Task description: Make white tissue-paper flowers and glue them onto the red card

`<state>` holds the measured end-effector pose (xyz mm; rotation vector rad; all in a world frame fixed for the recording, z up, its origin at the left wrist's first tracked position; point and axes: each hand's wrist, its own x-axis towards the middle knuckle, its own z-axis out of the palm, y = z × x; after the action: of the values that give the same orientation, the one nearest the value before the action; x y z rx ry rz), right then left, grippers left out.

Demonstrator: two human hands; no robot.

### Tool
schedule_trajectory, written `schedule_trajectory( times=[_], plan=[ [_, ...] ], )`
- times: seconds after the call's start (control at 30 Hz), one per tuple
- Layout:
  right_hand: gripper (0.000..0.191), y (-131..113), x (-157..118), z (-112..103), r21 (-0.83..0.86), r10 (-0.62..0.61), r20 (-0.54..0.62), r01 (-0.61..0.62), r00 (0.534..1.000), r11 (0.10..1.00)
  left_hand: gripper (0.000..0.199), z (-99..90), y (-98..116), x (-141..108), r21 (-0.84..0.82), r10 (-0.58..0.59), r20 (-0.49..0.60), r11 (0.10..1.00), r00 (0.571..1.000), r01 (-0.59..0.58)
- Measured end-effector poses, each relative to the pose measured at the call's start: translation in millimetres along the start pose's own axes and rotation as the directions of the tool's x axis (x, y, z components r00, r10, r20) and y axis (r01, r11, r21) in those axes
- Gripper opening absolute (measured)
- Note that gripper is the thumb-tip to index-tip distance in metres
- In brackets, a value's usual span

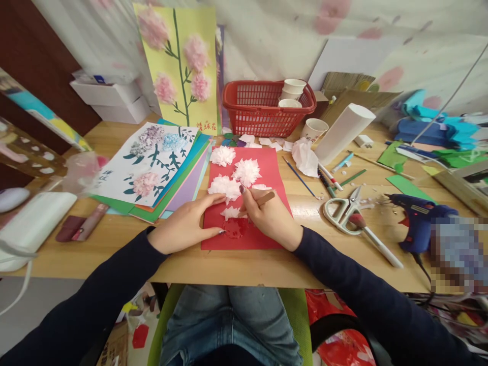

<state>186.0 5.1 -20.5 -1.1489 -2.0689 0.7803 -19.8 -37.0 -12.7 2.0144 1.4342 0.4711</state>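
On the table in front of me lies a sheet of red paper with several white tissue-paper flowers on it. My left hand rests at the sheet's left side, thumb and fingers spread apart, fingertips near a white flower. Above the lower part of the sheet, my right hand is closed around a thin brown wooden-looking stick; its lower end is mostly hidden by my fingers. A small white tissue piece sits between the hands, just above a shiny wet-looking red patch.
To the right lie scissors, a brush and a blue glue gun. A red basket with paper cups stands behind, beside a paper roll. Left are stacked coloured sheets under a flower picture.
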Motion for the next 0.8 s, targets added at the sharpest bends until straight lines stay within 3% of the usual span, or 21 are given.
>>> schedule_trajectory(
  times=[0.1, 0.2, 0.4, 0.6, 0.8],
  plan=[
    [0.047, -1.1, 3.7, 1.7, -0.014, -0.003, 0.0, 0.003, 1.0, 1.0, 0.069, 0.6, 1.4, -2.4, 0.03, -0.012, 0.026, 0.999, 1.0, 0.011],
    [0.052, 3.0, -1.1, 2.2, 0.173, 0.096, -0.012, -0.092, 0.995, 0.981, 0.07, -0.6, 0.6, -8.6, 0.057, -0.027, 0.025, 0.998, 0.999, 0.025],
    [0.056, 19.7, -12.5, 0.5, 0.611, 0.396, -0.011, -0.307, 0.918, 0.729, 0.068, -4.7, -5.8, -20.4, 0.07, -0.094, 0.033, 0.993, 0.995, 0.091],
    [0.045, 30.5, -8.6, -1.6, 0.814, 0.484, -0.006, -0.278, 0.875, 0.511, 0.057, -7.4, -10.0, -23.4, 0.056, -0.08, 0.003, 0.995, 0.997, 0.08],
    [0.044, 32.7, -11.4, 0.7, 0.85, 0.495, 0.024, -0.279, 0.868, 0.447, 0.031, -15.6, -8.4, -28.7, 0.062, -0.038, -0.159, 0.997, 0.986, 0.048]
  ],
)
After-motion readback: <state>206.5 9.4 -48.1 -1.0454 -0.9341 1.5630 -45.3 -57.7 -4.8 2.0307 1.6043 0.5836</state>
